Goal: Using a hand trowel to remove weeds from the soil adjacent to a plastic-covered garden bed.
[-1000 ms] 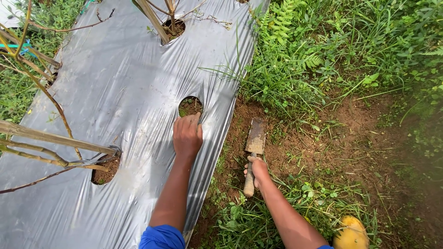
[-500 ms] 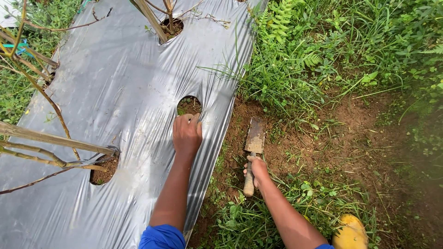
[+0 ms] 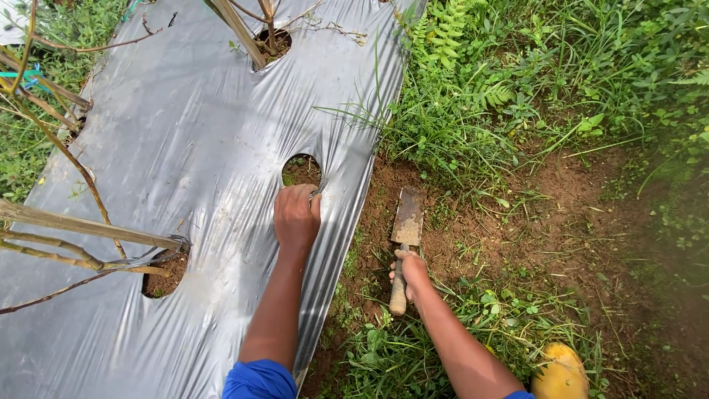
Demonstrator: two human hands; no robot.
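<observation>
Two bare hands work at the edge of a silver plastic mulch sheet (image 3: 185, 148). Nearest, the right hand (image 3: 410, 272) is closed around the wooden handle of a flat, soil-caked trowel (image 3: 405, 229), whose blade lies on bare brown soil just beside the sheet. The left hand (image 3: 296, 216) is curled shut, pressing on the plastic at the rim of a round planting hole (image 3: 301, 171). Farther off, dry stems rise from another hole (image 3: 272, 43), with grass and ferns to the right.

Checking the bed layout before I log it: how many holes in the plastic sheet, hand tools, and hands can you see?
Holes in the silver plastic sheet: 3 clearly (near left hand, top, lower left)
Trowel, in right hand: 1
Hands: 2
Total: 6
</observation>
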